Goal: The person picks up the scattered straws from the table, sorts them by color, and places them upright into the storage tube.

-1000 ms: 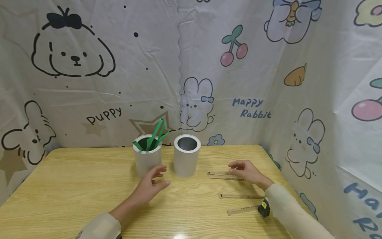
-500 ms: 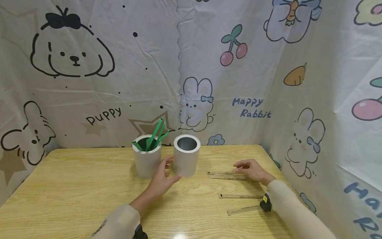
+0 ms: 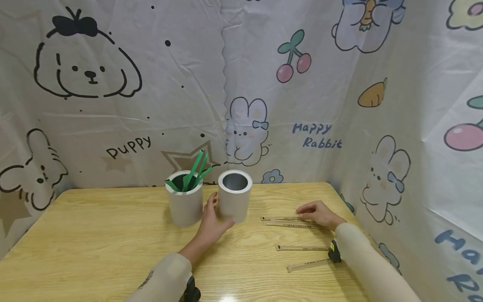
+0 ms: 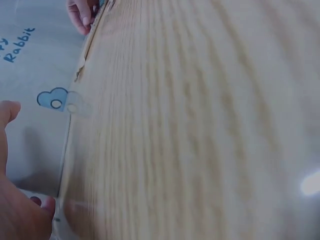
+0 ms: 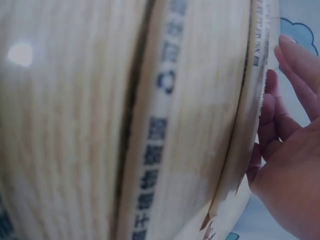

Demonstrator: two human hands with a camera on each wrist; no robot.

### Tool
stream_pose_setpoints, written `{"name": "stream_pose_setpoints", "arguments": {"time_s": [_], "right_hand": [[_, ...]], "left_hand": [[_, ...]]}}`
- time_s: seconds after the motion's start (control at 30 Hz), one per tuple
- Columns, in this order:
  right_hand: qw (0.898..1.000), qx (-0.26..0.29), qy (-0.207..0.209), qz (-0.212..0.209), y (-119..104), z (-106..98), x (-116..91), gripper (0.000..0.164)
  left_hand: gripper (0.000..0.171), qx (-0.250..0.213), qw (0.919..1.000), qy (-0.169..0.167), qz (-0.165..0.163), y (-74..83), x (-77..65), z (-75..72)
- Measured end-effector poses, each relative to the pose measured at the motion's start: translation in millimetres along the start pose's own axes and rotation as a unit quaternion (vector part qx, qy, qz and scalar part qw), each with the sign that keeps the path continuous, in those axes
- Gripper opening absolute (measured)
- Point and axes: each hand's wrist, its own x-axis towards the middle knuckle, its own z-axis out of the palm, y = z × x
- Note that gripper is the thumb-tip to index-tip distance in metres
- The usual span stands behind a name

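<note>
My left hand (image 3: 214, 222) reaches up beside the right white cylindrical cup (image 3: 234, 205), its thumb and fingers spread apart. The thumb is low at the cup's front and the fingers stand at its left side; whether they touch it I cannot tell. My right hand (image 3: 320, 214) hovers at the back pair of thin, paper-wrapped sticks (image 3: 286, 224), its fingers loosely bent. In the right wrist view, the fingertips (image 5: 270, 77) are close beside a printed wrapper (image 5: 245, 105); contact is unclear. Nothing shows in its grip.
Another white cup (image 3: 185, 209) holding several green strips (image 3: 194, 172) stands to the left. Two more wrapped sticks lie nearer on the wooden table (image 3: 94, 235): one stick (image 3: 302, 248) and a slanted stick (image 3: 307, 265). A printed cloth (image 3: 170, 84) hangs behind the table.
My left hand has moved right and slightly forward, from in front of the left cup to the right cup. My right hand has shifted slightly right. Both cups stay in place.
</note>
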Motion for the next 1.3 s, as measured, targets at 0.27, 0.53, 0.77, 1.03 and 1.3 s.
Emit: {"name": "stream_pose_setpoints", "arguments": {"time_s": [0.27, 0.53, 0.77, 1.03, 1.3], "right_hand": [[1.0, 0.018, -0.012, 0.008, 3, 0, 2, 0.026], [1.0, 0.014, -0.026, 0.007, 3, 0, 7, 0.027], [1.0, 0.014, -0.021, 0.009, 6, 0, 5, 0.025], [1.0, 0.018, -0.02, 0.0, 4, 3, 6, 0.018], [0.999, -0.018, -0.025, -0.02, 2, 1, 9, 0.012]], "left_hand": [[0.115, -0.012, 0.9998, -0.004, -0.016, -6.7, 16.4, 7.2], [0.119, 0.007, 0.9997, 0.004, -0.021, -12.7, 22.6, 7.2], [0.121, 0.029, 0.9993, 0.001, -0.024, -11.7, 30.3, 6.2], [0.119, 0.056, 0.9976, -0.016, -0.039, -14.5, 33.0, 4.3], [0.113, 0.049, 0.997, -0.027, -0.053, -11.6, 30.5, 4.7]]}}
